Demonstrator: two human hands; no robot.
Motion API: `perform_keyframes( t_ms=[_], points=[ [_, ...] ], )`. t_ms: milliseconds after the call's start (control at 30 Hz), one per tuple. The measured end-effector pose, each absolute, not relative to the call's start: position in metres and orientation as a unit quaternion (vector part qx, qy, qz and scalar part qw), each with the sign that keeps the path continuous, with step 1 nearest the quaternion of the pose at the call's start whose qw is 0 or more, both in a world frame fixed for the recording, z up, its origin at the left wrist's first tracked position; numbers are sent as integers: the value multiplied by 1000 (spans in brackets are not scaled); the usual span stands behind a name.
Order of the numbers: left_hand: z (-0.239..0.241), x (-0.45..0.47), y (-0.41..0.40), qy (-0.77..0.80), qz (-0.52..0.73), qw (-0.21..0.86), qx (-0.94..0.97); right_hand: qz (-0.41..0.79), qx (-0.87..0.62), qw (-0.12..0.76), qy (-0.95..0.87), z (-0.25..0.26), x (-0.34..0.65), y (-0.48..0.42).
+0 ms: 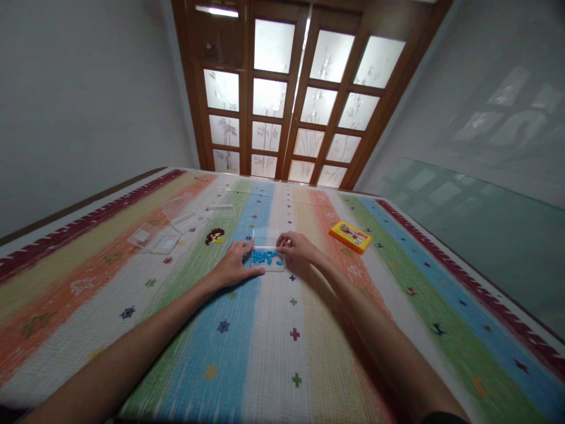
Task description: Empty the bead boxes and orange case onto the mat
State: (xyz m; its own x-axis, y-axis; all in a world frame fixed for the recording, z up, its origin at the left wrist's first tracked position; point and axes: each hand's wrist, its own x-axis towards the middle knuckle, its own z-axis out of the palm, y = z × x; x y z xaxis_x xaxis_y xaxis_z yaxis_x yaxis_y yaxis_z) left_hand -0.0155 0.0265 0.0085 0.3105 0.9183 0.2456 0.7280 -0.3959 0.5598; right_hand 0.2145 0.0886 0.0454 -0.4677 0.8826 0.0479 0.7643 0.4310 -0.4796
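A small clear plastic tray point(279, 266) with several blue pieces point(266, 257) in it lies on the striped mat in front of me. My left hand point(235, 266) rests at the tray's left end, thumb along its near edge and fingers spread by its far edge. My right hand point(297, 247) sits at the tray's right far corner with the fingers curled in a pinch; what they hold, if anything, is too small to make out.
A little heap of dark red and yellow pieces point(214, 236) lies left of the tray. Several clear trays and lids point(164, 241) lie further left. A yellow box point(350, 235) lies to the right. Wooden glass-paned doors point(282, 94) stand beyond the mat point(282, 353).
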Motion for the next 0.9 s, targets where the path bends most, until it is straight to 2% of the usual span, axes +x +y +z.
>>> perform_keyframes(
  t_ms=[133, 267, 400, 600, 700, 900],
  points=[
    [7, -16, 26, 520, 299, 181, 779, 243, -472, 233, -815, 36, 219, 86],
    [8, -21, 27, 496, 353, 188, 771, 350, -445, 331, -754, 31, 218, 86],
    [11, -26, 27, 472, 396, 172, 768, 478, -400, 390, -677, 31, 216, 85],
    [14, -27, 26, 457, 426, 195, 756, 524, -362, 441, -633, 34, 212, 84],
    [15, -26, 26, 454, 444, 243, 733, 526, -357, 449, -629, 35, 211, 83],
    [16, -31, 28, 419, 447, 420, 670, 528, -349, 448, -631, 33, 215, 84]
  ],
)
